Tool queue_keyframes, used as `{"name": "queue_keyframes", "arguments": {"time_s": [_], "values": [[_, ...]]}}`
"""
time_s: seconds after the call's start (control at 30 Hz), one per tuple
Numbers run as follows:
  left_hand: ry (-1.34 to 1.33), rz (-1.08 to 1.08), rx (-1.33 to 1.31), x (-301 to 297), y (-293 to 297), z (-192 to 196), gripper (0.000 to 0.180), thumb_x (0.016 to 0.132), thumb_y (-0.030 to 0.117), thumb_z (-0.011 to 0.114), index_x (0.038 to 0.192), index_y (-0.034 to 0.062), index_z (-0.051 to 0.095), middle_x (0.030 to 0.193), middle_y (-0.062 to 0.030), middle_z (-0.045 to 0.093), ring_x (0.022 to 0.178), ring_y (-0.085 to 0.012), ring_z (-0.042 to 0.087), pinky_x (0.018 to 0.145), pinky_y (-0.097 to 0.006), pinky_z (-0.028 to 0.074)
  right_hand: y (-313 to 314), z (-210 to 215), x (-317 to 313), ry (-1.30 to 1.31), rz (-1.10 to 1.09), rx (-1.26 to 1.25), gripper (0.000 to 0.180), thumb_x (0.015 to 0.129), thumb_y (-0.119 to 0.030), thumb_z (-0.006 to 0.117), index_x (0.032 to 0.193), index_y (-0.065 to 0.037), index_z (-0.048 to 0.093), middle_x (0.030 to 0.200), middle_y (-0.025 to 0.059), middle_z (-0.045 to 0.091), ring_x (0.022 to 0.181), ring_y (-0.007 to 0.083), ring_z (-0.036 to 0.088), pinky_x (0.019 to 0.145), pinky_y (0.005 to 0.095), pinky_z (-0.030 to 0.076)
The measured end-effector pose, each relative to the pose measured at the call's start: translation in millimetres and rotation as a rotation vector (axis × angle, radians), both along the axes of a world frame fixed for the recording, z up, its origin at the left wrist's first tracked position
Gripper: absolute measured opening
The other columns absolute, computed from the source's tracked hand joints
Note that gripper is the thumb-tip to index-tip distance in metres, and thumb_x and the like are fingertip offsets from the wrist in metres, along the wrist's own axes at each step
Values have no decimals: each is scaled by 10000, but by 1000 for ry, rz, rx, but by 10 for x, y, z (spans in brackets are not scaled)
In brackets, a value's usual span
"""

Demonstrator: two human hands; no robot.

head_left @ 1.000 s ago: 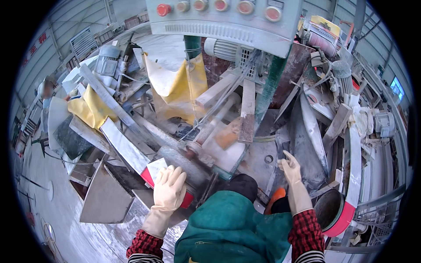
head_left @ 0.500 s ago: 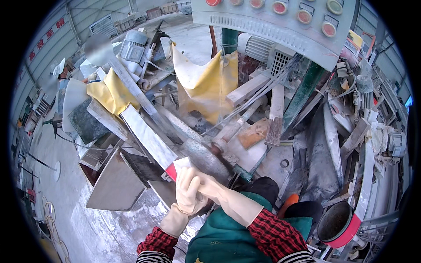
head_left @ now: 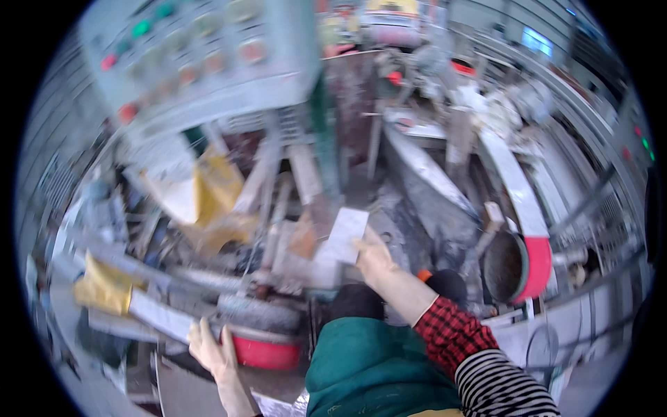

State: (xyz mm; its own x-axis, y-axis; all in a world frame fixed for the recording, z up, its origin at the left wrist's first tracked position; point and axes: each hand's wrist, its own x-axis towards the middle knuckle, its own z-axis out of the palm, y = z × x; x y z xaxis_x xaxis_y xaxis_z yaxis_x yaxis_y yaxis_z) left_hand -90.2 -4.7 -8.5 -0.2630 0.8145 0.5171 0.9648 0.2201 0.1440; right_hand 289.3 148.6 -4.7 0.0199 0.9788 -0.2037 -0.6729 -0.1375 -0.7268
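My right hand, in a cream rubber glove, holds a flat white rectangular piece by its right edge, out in front of my knees. My left hand, gloved the same way, has its fingers apart and nothing in them. It is at the end of a white belt, beside a wheel with a red band; blur hides whether the fingers touch it. A green apron covers my lap.
A grey control box with coloured buttons hangs at the upper left. Yellow cloth drapes below it. At right, a second belt runs round another red-banded wheel. Grey sheeting lies between.
The view has swung to the right. My hands, together at the belt's end before, have parted; the right one has carried the white piece away to the right.
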Motion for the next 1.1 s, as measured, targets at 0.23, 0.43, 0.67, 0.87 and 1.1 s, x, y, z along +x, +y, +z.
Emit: {"name": "queue_keyframes", "arguments": {"time_s": [0.23, 0.43, 0.67, 0.87, 1.1], "values": [[25, 198, -67, 97, 90, -287, 547, 830, 257, 668, 1310, 48, 509, 1316, -276, 486, 1217, -408, 456, 1011, -483, 379, -431, -61, 2701, -386, -677, -164, 439, 903, -38, 532, 1329, -124, 469, 1172, 59, 591, 1030, 215, 597, 864, 417, 518], [159, 75, 18, -37, 157, -362, 462, 849, 395, 661, 1189, 85, 618, 1185, -202, 603, 1054, -368, 583, 911, -459, 473, -1475, -260, 4138, -573, -1156, -370, 395, 889, -115, 587, 1277, -124, 512, 857, 13, 581, 699, 126, 547, 665, 339, 531], [192, 89, -104, 426, 153, -62, 500, 880, 412, 623, 1187, 18, 603, 1117, -199, 634, 1011, -375, 594, 910, -453, 468, -1865, -892, 5030, -677, -1325, -485, 425, 874, -69, 591, 1286, -62, 486, 1089, 108, 596, 955, 243, 617, 707, 365, 562], [246, 135, -80, 650, 98, 28, 491, 906, 425, 590, 1174, 14, 608, 1101, -212, 634, 1010, -380, 599, 882, -459, 485, -1669, -622, 4908, -693, -1244, -530, 573, 829, -119, 640, 1334, -4, 395, 1114, 232, 603, 908, 354, 656, 631, 432, 610], [298, 165, -62, 670, 44, 6, 484, 900, 424, 602, 1149, 9, 621, 1087, -210, 636, 992, -372, 604, 851, -458, 496, -1635, -422, 4767, -930, -904, -885, 546, 886, -289, 570, 1316, 1, 402, 955, 227, 623, 787, 301, 657, 590, 445, 545]]}}
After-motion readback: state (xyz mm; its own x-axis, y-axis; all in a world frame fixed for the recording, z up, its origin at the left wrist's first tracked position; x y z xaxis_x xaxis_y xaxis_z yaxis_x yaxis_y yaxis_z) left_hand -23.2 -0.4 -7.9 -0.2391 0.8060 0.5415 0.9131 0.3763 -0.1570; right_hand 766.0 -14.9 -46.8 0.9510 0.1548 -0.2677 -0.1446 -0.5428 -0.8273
